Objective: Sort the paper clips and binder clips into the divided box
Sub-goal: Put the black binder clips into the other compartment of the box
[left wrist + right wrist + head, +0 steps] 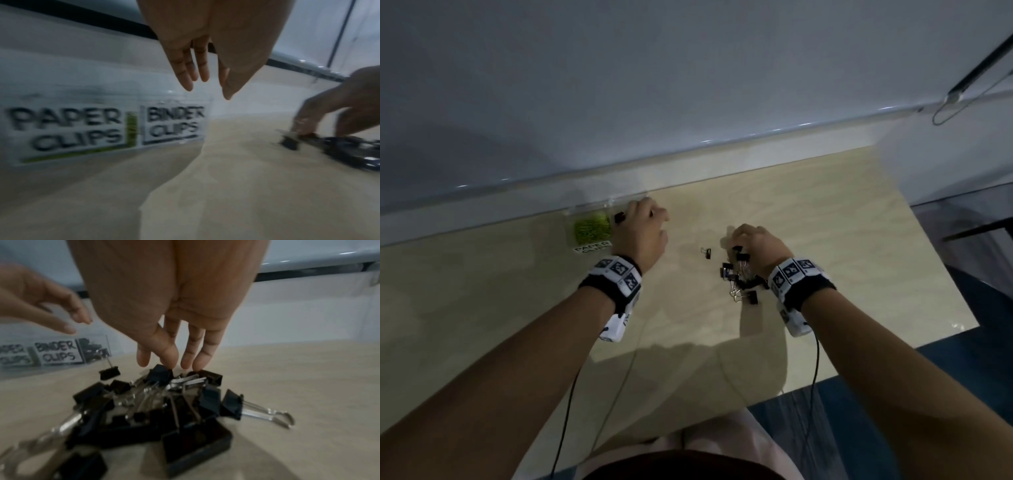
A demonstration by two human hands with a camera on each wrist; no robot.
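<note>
A pale wood-grain table [808, 212] meets a grey-white wall [654, 85] in dim light. The clear box [115, 129] sits at the wall, its far part hidden by the left hand [642, 236]; both wrist views are blurred. Green paper clips [591, 230] fill the cell marked "PAPER CLIPS". Black binder clips [164, 404] lie heaped mid-table. The left hand hangs loose-fingered over the "BINDER CLIPS" cell, holding nothing. The right hand [170, 308] touches the heap with straight fingertips.

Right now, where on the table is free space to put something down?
Bare wood lies between the divided box and the binder clip pile, apart from one stray clip, and along the near edge under both forearms. It is crowded at the pile, under the right hand.
</note>
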